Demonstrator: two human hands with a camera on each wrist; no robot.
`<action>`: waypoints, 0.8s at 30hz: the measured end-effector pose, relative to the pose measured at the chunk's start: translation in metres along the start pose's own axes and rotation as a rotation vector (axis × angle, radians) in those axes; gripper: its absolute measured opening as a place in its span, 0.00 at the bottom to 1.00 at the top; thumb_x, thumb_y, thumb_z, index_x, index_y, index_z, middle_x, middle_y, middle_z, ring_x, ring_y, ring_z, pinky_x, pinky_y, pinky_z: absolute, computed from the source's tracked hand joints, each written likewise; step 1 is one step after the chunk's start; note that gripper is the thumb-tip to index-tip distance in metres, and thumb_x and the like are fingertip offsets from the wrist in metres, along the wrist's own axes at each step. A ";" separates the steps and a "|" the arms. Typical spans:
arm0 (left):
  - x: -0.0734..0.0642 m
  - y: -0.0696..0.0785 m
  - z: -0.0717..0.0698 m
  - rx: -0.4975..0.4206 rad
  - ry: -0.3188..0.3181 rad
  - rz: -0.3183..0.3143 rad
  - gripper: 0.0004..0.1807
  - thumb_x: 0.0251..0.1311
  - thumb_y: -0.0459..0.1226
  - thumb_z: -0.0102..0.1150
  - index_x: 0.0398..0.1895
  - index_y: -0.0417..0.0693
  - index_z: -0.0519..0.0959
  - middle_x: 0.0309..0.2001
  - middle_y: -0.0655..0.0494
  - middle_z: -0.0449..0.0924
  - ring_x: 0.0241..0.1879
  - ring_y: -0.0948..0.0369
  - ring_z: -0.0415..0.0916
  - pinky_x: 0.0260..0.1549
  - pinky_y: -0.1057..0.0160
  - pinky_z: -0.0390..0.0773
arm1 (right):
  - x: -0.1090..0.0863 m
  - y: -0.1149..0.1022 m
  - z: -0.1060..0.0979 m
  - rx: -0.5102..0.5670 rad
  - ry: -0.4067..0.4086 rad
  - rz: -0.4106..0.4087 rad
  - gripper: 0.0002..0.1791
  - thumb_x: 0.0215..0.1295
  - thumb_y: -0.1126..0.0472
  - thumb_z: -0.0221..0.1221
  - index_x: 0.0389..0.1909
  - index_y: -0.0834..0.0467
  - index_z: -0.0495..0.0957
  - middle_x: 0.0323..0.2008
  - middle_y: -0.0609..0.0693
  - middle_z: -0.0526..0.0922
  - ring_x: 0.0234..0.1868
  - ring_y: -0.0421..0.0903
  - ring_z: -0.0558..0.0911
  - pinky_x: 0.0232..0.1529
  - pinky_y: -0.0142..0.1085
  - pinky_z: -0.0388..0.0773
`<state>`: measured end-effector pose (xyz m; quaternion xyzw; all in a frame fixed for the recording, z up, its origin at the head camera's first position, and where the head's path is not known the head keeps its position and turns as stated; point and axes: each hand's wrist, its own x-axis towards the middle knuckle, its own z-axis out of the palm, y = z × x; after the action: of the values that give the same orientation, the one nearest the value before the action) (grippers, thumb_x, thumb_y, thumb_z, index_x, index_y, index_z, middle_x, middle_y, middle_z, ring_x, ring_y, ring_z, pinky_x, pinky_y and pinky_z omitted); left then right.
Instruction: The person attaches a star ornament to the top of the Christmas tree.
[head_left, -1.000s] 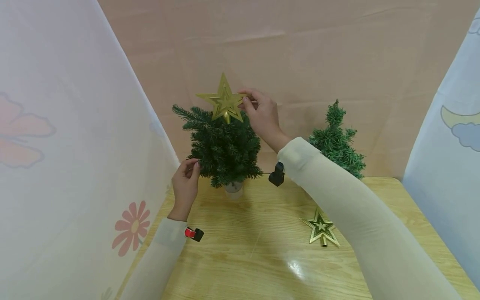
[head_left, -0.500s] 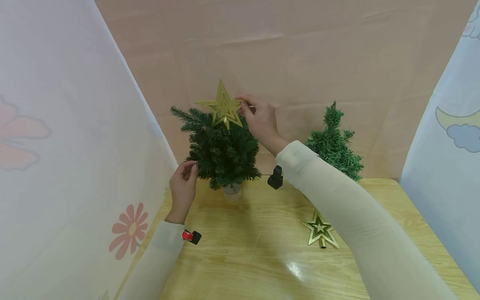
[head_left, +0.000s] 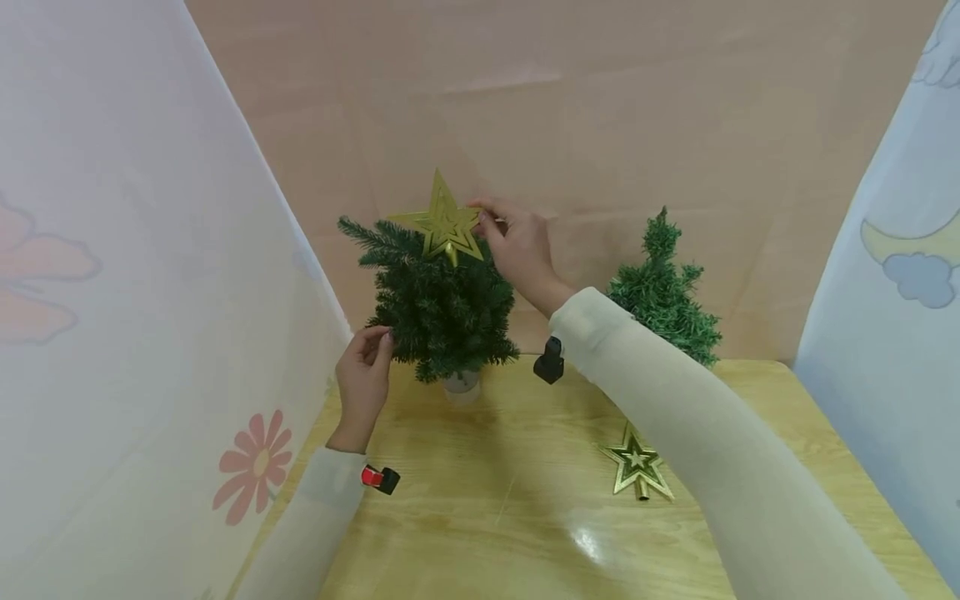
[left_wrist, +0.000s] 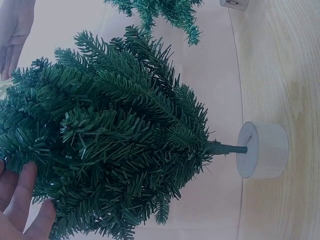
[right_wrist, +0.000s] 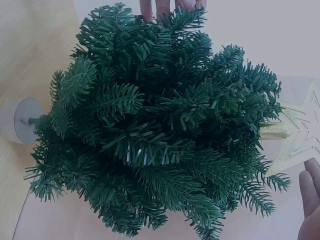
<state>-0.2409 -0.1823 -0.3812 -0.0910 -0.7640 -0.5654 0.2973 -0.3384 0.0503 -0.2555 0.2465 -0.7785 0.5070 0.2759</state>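
Observation:
My right hand (head_left: 522,254) pinches one point of a gold star tree topper (head_left: 444,223) at the top of a dark green artificial Christmas tree (head_left: 450,312). In the right wrist view, the star's short tube (right_wrist: 274,131) meets the tip of the foliage. My left hand (head_left: 362,383) holds the outer branches on the tree's left side, with thumb and fingertips close together there. The tree's trunk rises from a round pale base (left_wrist: 270,151) on the table.
A second, lighter green small tree (head_left: 663,292) stands at the right, partly behind my right sleeve. Another gold star topper (head_left: 636,460) lies on the wooden table (head_left: 465,508). Printed cloth walls (head_left: 112,400) rise at both sides, and a plain pinkish cloth (head_left: 600,108) hangs behind.
My right hand has lowered the star topper slightly toward the tree's top. My left hand stays at the same branches, and the whole head view has shifted a little.

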 end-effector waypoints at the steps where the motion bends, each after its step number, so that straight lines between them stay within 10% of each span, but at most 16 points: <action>1: 0.000 0.000 0.000 0.003 0.003 -0.003 0.12 0.71 0.33 0.53 0.50 0.33 0.78 0.44 0.40 0.82 0.42 0.53 0.82 0.40 0.75 0.78 | 0.000 0.000 0.000 -0.003 -0.002 -0.004 0.14 0.74 0.60 0.54 0.53 0.49 0.83 0.44 0.49 0.86 0.38 0.43 0.85 0.22 0.34 0.71; 10: 0.000 -0.003 0.000 -0.001 0.009 0.001 0.12 0.71 0.33 0.53 0.49 0.33 0.78 0.44 0.40 0.82 0.40 0.67 0.80 0.40 0.75 0.78 | -0.001 -0.001 -0.001 -0.025 -0.008 -0.043 0.14 0.74 0.61 0.53 0.53 0.50 0.83 0.41 0.49 0.86 0.39 0.47 0.85 0.17 0.36 0.66; 24: -0.004 -0.002 0.000 -0.009 0.009 -0.004 0.11 0.70 0.32 0.53 0.50 0.33 0.78 0.44 0.40 0.81 0.43 0.50 0.82 0.40 0.74 0.78 | -0.006 0.001 0.000 -0.010 -0.011 -0.066 0.13 0.74 0.62 0.54 0.54 0.53 0.82 0.48 0.50 0.85 0.39 0.48 0.85 0.30 0.34 0.77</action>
<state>-0.2382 -0.1821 -0.3851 -0.0883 -0.7602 -0.5701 0.2989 -0.3350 0.0512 -0.2608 0.2736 -0.7741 0.4922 0.2893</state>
